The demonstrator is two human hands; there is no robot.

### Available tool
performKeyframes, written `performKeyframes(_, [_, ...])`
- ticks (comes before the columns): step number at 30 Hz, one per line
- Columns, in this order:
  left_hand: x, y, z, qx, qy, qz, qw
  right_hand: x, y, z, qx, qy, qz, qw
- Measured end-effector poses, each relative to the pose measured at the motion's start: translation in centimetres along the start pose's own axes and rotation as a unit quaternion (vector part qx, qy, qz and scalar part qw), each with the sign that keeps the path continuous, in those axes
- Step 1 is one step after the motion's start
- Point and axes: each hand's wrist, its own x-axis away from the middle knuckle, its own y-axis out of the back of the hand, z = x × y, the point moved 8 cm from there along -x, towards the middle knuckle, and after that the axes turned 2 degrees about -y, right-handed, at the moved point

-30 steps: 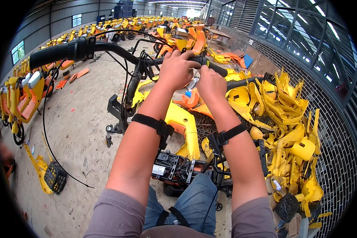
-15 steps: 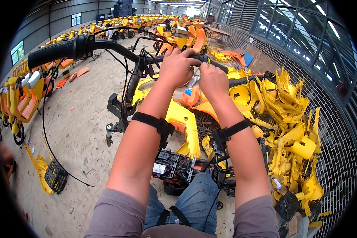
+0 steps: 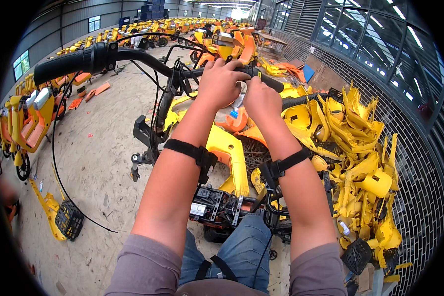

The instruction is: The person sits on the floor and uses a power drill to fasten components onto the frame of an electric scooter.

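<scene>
A stripped electric scooter stands before me, its black handlebar running across the view with a rubber grip at the left end. My left hand is wrapped over the right half of the bar. Close beside it, my right hand is closed at the inner end of the right grip; what its fingers pinch is hidden behind the knuckles. A loose black cable hangs from the left side of the bar. Below my forearms lies the scooter's open frame with exposed wiring.
Broken yellow plastic panels are heaped along the brick wall at right. A yellow part with a black basket lies on the floor at left. Yellow scooters stand at left and in rows behind. A table is at the back.
My right hand has shifted slightly left, toward my left hand, and turned a little. My left hand stays in place on the bar.
</scene>
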Motion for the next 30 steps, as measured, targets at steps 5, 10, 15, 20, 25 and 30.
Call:
performKeyframes(5, [0.1, 0.2, 0.1, -0.001, 0.000, -0.005, 1.000, 0.0, 0.3, 0.5, -0.003, -0.027, 0.079, 0.996])
performKeyframes(10, [0.0, 0.2, -0.1, 0.007, 0.008, -0.008, 1.000, 0.0, 0.4, -0.4, -0.117, -0.087, 0.095, 0.985])
performKeyframes(15, [0.0, 0.3, -0.3, 0.002, 0.006, -0.004, 1.000, 0.6, -0.5, -1.0, -0.165, -0.115, 0.091, 0.975])
performKeyframes(20, [0.0, 0.3, -0.1, 0.008, 0.005, -0.016, 1.000, 1.0, -0.5, -0.8, -0.144, -0.114, 0.073, 0.980])
performKeyframes(25, [0.1, 0.3, -0.1, 0.005, 0.005, -0.011, 1.000, 1.2, -0.1, -0.7, -0.133, -0.113, 0.064, 0.983])
performKeyframes(30, [0.2, 0.3, 0.0, 0.004, 0.001, -0.020, 1.000, 1.4, 0.4, -0.7, -0.128, -0.109, 0.058, 0.984])
